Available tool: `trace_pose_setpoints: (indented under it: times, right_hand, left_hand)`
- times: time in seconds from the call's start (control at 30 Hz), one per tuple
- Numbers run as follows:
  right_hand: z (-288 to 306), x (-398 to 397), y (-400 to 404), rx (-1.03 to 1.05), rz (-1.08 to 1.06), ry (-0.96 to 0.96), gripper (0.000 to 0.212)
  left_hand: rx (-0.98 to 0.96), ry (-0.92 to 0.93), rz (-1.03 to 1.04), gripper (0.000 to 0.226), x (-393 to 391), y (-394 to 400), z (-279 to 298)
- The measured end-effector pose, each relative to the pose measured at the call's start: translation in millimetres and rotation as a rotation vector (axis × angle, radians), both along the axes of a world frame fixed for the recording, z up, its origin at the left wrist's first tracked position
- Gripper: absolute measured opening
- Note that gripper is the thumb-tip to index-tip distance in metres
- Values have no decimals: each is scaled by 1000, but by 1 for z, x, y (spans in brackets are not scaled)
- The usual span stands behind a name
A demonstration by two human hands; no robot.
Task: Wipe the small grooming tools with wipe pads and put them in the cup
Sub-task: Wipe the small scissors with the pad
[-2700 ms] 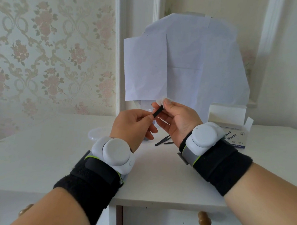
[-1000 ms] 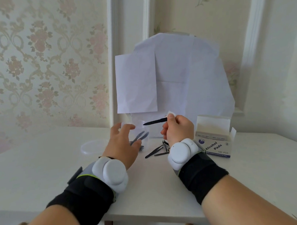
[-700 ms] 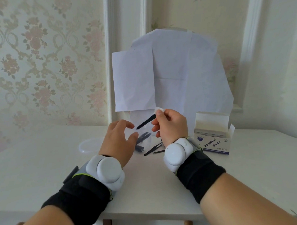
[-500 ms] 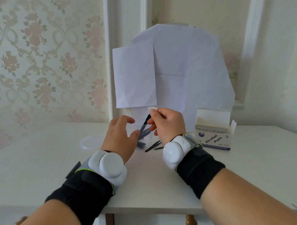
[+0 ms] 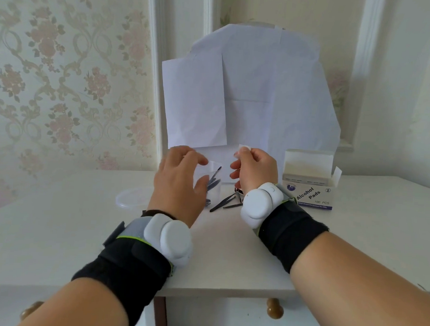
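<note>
Left hand (image 5: 178,183): raised above the white table (image 5: 58,230), fingers loosely spread and curved round the near side of a clear cup (image 5: 214,187); whether they touch the cup wall cannot be told, since the plastic is nearly invisible against the paper behind. Black wrist wrap with a white puck-shaped unit on the forearm.

Right hand (image 5: 254,169): raised just right of the cup, thumb and forefinger pinching a small white wipe pad (image 5: 244,148), which sticks up above the knuckles; the other fingers curled under. Same wrap and white unit at the wrist.

Cup: transparent, upright, standing between the two hands. Holds several dark slim grooming tools (image 5: 214,179), leaning with tips above the rim.

Loose tools (image 5: 225,201): a few black slender pieces lying on the table just right of the cup, partly hidden behind the right wrist.

Lid (image 5: 131,198): clear round disc, flat on the table, left of the cup and behind the left hand.

Box (image 5: 309,184): white carton printed "Alcohol Pads", flap open, on the table right of the right hand.

Paper sheets (image 5: 261,98): white, overlapping, fixed upright behind the cup.

Wallpaper (image 5: 65,70): pale floral pattern, to the left
</note>
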State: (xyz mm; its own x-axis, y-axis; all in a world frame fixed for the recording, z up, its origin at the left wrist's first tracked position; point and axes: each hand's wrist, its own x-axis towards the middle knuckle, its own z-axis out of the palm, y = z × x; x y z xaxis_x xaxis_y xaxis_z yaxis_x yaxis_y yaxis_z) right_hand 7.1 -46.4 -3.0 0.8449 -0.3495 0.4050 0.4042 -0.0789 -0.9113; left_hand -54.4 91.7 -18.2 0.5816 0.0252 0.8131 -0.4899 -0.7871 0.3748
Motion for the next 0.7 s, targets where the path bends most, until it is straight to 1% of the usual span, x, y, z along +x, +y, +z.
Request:
trace_pose_setpoints:
  times: [0.07, 0.1, 0.17, 0.23, 0.3, 0.37, 0.5, 0.57, 0.7]
  right_hand:
    - [1, -1, -1, 19, -3, 37, 26]
    - [0, -1, -2, 24, 1, 51, 26]
    - [-2, -3, -1, 13, 34, 77, 26]
    - [-1, -5, -1, -21, 68, 100, 27]
    - [2, -7, -3, -63, 103, 112, 27]
    - [3, -7, -3, -78, 139, 115, 26]
    - [-3, -9, -4, -85, 147, 113, 29]
    - [-4, -8, -4, -96, 124, 76, 30]
    - [-3, -4, -8, -153, 64, 19, 29]
  left_hand:
    - [116, -86, -92, 11, -1, -6, -1]
    - [171, -74, -112, 9, -1, -9, -2]
    - [264, 52, -94, 15, 0, -13, -6]
    - [370, 213, -25, 22, 3, -13, -7]
    - [449, 294, -5, 26, 4, -13, -8]
    - [526, 334, -43, 28, 6, -15, -10]
    - [641, 416, -105, 28, 14, -19, -14]
    - [690, 432, -123, 28, 16, -21, -17]
    - [688, 424, -133, 26, 14, -24, -14]
